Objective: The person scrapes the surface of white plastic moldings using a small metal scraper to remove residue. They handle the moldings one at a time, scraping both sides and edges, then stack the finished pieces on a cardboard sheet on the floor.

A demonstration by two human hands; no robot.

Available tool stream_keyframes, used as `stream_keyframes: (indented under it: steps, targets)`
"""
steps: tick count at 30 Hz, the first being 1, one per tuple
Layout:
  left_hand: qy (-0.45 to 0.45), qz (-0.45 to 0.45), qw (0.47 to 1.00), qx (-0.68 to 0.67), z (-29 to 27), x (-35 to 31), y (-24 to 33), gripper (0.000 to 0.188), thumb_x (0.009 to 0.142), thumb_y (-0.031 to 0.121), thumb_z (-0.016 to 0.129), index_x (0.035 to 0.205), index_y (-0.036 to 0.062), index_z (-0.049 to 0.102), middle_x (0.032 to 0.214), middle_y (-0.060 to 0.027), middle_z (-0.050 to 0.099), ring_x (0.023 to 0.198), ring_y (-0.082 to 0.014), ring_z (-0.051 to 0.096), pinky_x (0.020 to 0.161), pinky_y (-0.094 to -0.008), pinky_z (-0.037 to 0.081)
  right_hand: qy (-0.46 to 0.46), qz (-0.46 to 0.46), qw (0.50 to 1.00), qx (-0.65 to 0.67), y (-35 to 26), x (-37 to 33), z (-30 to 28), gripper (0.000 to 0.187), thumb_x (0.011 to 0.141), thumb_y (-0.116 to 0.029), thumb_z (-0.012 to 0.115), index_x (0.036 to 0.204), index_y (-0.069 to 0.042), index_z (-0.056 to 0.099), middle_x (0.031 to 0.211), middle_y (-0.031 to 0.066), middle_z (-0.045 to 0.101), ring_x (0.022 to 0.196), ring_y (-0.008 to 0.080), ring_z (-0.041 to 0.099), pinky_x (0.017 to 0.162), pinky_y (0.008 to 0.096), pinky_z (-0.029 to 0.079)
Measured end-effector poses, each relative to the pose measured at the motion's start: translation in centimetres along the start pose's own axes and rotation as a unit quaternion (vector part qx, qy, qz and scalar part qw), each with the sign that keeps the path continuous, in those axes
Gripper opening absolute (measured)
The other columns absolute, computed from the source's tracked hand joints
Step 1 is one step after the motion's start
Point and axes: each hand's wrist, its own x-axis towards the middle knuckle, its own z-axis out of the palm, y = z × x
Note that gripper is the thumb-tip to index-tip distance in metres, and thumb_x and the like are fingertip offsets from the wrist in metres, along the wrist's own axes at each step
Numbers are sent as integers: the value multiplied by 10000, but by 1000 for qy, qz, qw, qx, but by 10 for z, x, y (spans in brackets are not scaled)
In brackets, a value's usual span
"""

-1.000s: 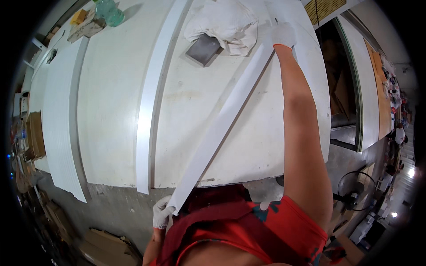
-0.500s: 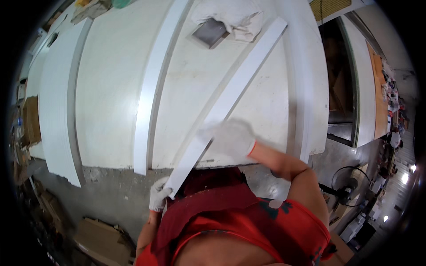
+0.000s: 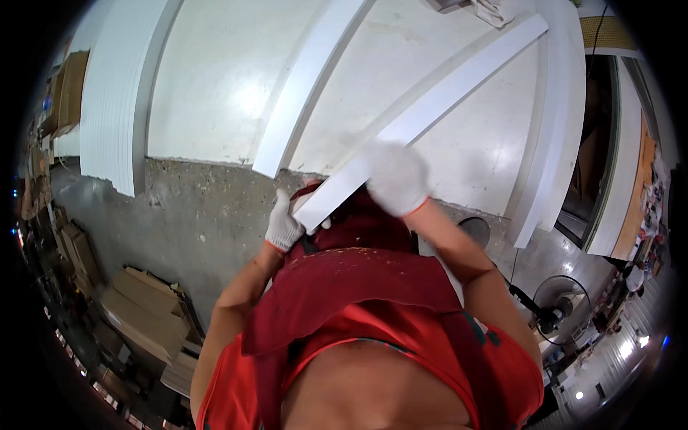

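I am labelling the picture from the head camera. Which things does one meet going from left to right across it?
cardboard boxes → stack of white panels → left hand → white strip held in the hands → right hand → upright white boards → floor fan

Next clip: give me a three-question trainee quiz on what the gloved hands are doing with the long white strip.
1. True or false: the left hand grips the near end of the long white strip.
2. Where does the right hand rest? A) on the strip, B) on the floor fan, C) on the cardboard stack.
3. Fill in: both hands wear white ____.

Key: 1 true; 2 A; 3 gloves. The strip lies slanted across the white table, its near end past the table's edge.
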Motion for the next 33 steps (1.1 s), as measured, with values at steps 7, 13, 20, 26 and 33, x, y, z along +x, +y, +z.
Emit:
stream_keyframes:
  steps: [7,13,20,26,33]
  targets:
    - [-90,-75,993,-1,-39,-2,-1,575,1004,376,374,1254,-122,515,1185,-265,629,846,-274,647,685,-297,502,17,-65,993,-101,-49,-22,17,225,802,-144,579,1006,-87,655,836,104,628,735,275,619,653,399,499]
    - [-105,-89,972,-188,-54,8,-11,421,1016,249,420,1285,-69,478,1173,-240,622,992,-295,609,796,-377,518,134,-34,990,-29,-17,-19,8,253,767,-37,582,1009,-28,656,880,131,611,770,296,592,679,399,505]
    - [-35,-95,976,-193,-63,17,-20,430,1030,295,395,1281,-34,512,1160,-203,644,835,-274,603,744,-372,490,68,-111,989,74,-120,-49,59,189,812,-140,595,989,-99,647,778,62,590,721,244,613,618,395,505]
    - [-79,-117,975,-170,-45,11,-7,479,1035,315,376,1358,-35,429,1193,-339,576,785,-320,576,679,-364,485,154,114,981,24,-27,-21,20,119,728,-111,623,816,-36,649,822,145,608,765,287,603,654,401,488]
    - [-130,-94,960,-231,-62,15,-15,341,1024,261,447,1207,-5,559,1139,-138,658,1010,-237,654,915,-362,536,51,-75,992,85,-138,-47,53,276,795,-95,609,1060,-121,679,961,57,655,809,254,635,701,372,528]
